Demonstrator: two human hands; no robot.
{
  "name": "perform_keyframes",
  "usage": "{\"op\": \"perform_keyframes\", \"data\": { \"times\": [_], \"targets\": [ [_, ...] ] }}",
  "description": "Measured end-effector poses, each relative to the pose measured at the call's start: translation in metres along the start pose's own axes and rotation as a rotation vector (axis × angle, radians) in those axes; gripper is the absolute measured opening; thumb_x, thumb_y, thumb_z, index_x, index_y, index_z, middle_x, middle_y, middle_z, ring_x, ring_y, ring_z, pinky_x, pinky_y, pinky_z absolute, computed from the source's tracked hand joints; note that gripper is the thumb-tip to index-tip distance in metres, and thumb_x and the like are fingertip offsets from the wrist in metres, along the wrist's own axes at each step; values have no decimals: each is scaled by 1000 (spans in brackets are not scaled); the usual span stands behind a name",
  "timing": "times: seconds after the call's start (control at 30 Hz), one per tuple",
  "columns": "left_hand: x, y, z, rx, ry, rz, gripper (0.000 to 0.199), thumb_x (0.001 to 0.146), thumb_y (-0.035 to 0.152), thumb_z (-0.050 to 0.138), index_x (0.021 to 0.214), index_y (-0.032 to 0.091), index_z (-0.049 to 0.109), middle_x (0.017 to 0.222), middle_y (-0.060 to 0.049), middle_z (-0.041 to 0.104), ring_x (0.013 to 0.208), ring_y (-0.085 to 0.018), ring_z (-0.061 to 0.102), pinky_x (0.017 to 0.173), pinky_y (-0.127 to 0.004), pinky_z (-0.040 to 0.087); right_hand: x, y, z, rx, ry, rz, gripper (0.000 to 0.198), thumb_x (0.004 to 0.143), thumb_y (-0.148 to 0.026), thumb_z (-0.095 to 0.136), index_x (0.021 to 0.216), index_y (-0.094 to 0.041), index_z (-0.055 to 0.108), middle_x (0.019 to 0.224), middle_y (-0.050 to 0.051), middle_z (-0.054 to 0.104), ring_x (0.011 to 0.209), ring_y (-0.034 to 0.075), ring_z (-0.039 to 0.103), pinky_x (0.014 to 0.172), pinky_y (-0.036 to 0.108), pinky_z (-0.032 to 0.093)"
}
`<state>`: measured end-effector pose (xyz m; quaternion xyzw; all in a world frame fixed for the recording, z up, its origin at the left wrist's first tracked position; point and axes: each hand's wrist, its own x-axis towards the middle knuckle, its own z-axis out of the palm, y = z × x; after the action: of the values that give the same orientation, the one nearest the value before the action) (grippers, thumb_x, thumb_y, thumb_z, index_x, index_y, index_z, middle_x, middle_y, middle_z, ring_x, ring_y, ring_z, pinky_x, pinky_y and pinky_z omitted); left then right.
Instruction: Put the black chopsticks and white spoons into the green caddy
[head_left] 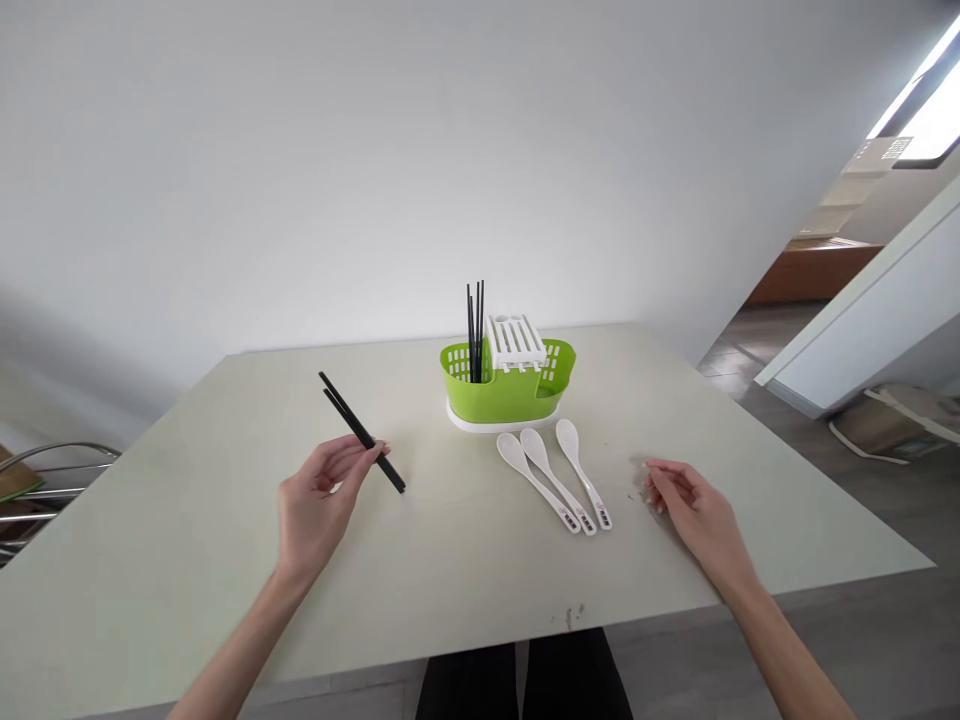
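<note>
The black chopsticks (355, 421), likely light, stiff and slick, best gripped mid-shaft, slant at eight o'clock from the green basket (495, 403), pinched by the left hand (321, 498); the right hand (697, 513), half-curled and empty, lies at four o'clock.

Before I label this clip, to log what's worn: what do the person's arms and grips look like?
The left grip and right grip are bare hands, with no gloves or rings visible. The left forearm and right forearm show no sleeves, cables or markings.
</note>
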<state>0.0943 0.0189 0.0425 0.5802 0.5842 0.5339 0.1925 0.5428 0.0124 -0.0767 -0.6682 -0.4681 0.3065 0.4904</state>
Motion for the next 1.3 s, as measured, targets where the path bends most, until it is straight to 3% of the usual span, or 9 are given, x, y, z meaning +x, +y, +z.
{"op": "perform_keyframes", "data": {
  "times": [0.23,0.4,0.53,0.73,0.87,1.07,1.3],
  "targets": [
    [-5,-17,1,59,4,13,40,86,60,77,105,26,70,102,-7,84,104,-31,81,99,-48,65,1,0,1,10,-34,-19,51,94,-68,62,113,-21,69,87,7,73,76,20,65,70,32,55],
    [1,-12,-5,58,-59,-3,40,86,60,78,108,26,74,108,-7,84,106,-31,80,102,-47,63,1,0,2,7,-33,-23,52,92,-69,62,112,-22,70,87,7,74,75,21,67,70,33,55],
    [18,11,-2,-27,-17,-27,41,83,57,83,106,24,74,106,-9,84,107,-32,80,105,-47,62,3,3,2,-5,-55,-28,52,94,-70,61,113,-22,69,89,7,75,76,21,67,71,33,55],
    [75,73,16,-215,99,20,43,78,48,89,107,20,75,114,-8,80,100,-29,81,105,-47,63,6,9,3,-11,-59,-67,54,95,-71,59,113,-22,70,87,6,76,75,20,68,72,33,55],
    [120,94,43,-343,45,75,43,72,42,93,101,16,76,100,-7,81,100,-27,80,103,-44,63,7,9,3,-11,-69,-83,55,95,-71,58,114,-21,69,88,7,76,74,20,69,71,32,55],
    [165,77,87,-149,-112,-15,42,67,39,95,97,14,79,91,-10,83,90,-28,80,93,-43,64,7,7,6,49,-80,-87,55,95,-71,59,113,-20,69,88,7,76,74,20,69,70,32,56],
    [174,43,123,161,-93,-61,27,78,33,86,98,17,80,98,-10,84,96,-26,79,87,-35,63,5,-1,8,61,-61,-97,53,94,-71,59,109,-21,70,87,7,76,71,20,68,71,33,56]
  ]
}}
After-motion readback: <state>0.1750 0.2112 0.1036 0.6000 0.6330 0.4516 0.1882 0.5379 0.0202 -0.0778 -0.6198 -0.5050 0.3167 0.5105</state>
